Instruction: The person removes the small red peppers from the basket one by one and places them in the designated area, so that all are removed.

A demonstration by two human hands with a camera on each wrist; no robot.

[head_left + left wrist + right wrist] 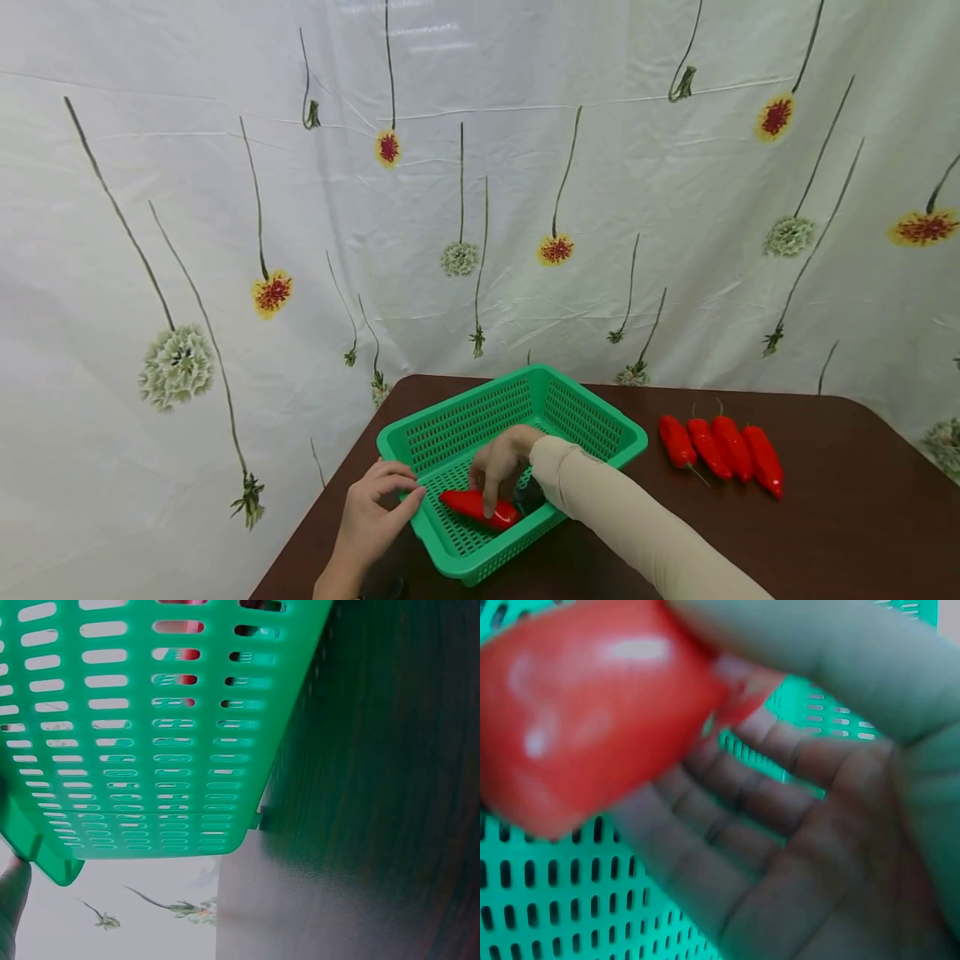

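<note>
A green plastic basket [457,404] with slotted walls stands on the table. My left hand [371,512] grips its rim at the left corner, and in the left wrist view a fingertip [15,889] rests at that rim. Inside the basket, my right hand [501,462] pinches a red chili pepper [467,503] between thumb and fingers, low over the slotted floor. Large in the right wrist view, this glossy pepper [585,712] lies against the thumb, with a smaller patch of red behind it.
Several red chili peppers [726,446] lie side by side on the dark brown table [832,500], right of the basket. A white curtain [480,208] printed with flowers hangs behind the table. The right sleeve [615,500] crosses the basket's near right rim.
</note>
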